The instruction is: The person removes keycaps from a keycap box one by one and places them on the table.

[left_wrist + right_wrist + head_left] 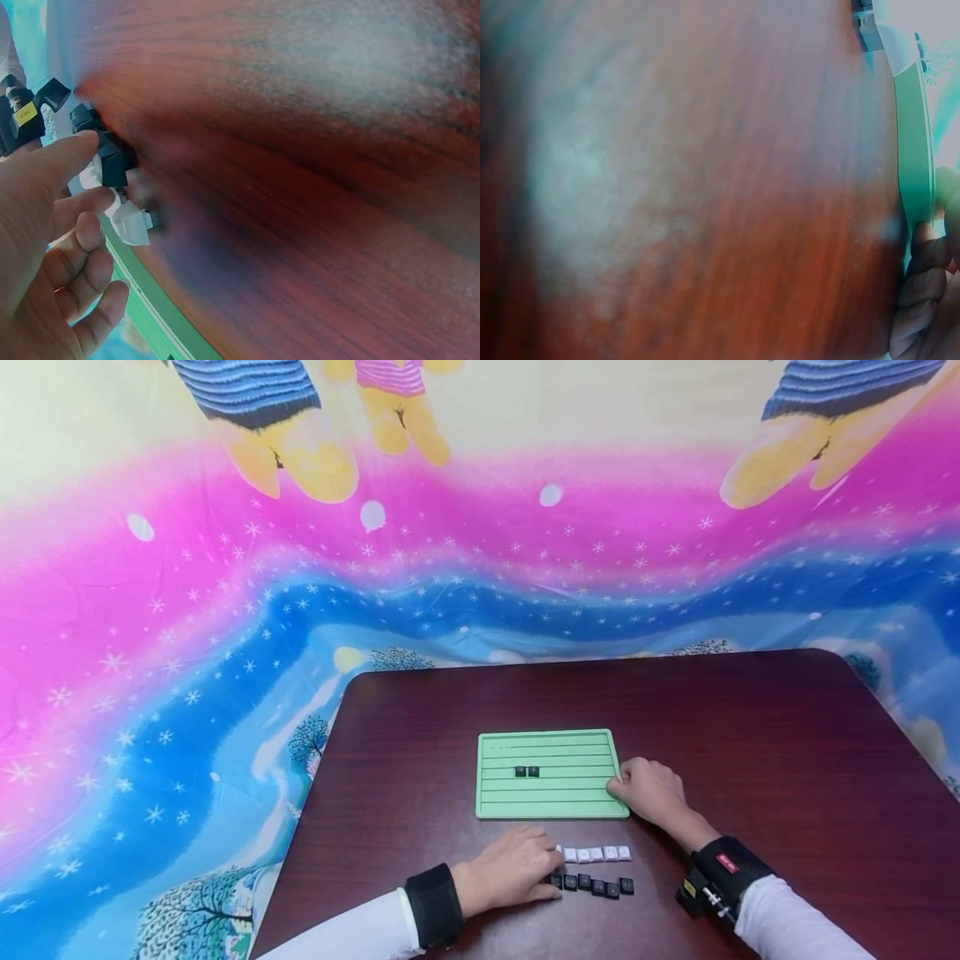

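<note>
My left hand is at the left end of two short rows of small keycaps. Its thumb and index finger pinch a black keycap, the other fingers loosely bent. Beside the index finger sits a white keycap. The white row lies behind the black row, both on the table. A light green ridged board lies beyond them, with two black keycaps side by side on it. My right hand grips the board's right edge, thumb on top; its other fingers are curled against the side.
Everything lies on a dark reddish-brown table with rounded far corners. Behind it hangs a colourful cloth with cartoon figures and snowflakes. A black strap with a small camera is worn on the right wrist.
</note>
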A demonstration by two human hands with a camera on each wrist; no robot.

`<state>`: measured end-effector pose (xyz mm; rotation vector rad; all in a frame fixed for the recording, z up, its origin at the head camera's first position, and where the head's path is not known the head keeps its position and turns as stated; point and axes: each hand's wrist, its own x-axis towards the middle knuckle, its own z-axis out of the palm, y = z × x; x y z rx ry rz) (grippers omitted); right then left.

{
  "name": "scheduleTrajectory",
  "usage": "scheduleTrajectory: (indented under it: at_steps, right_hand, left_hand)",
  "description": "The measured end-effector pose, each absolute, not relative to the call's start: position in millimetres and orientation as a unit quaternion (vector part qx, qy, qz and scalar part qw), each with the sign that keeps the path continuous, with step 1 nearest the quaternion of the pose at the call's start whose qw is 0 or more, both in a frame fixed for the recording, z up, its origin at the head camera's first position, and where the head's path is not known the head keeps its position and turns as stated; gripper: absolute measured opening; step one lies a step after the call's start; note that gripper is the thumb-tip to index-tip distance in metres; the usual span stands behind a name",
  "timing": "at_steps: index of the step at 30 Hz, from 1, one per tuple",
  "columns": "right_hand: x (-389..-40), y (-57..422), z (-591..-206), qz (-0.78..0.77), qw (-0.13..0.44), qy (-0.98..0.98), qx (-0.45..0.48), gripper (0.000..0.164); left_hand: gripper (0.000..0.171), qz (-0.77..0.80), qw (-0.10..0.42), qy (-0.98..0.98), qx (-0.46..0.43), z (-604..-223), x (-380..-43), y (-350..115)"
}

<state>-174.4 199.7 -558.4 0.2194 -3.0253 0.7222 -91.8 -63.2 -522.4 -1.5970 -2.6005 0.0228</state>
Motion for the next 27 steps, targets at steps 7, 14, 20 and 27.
scheduleTrajectory:
  at_steps: [7, 14, 20, 27]
  right_hand:
    - [-174.4, 199.6, -557.9, 0.233, 0.012, -0.97, 0.07, 0.035]
    - [-174.6, 199.6, -557.0, 0.23, 0.008, -0.971, 0.07, 0.035]
    - [-174.3, 199.7, -556.9, 0.227, 0.006, -0.971, 0.07, 0.034]
    - [-173.9, 200.1, -557.4, 0.23, 0.009, -0.97, 0.073, 0.035]
  left_hand:
    - [0.03, -0.005, 0.054, -0.854, -0.518, -517.5, -94.7, -62.0]
    - [0.025, -0.027, 0.075, -0.855, -0.512, -510.6, -99.5, -63.1]
    - [0.024, -0.017, 0.088, -0.871, -0.483, -508.4, -105.7, -65.3]
    - [0.023, -0.008, 0.097, -0.881, -0.464, -505.5, -110.7, -67.4]
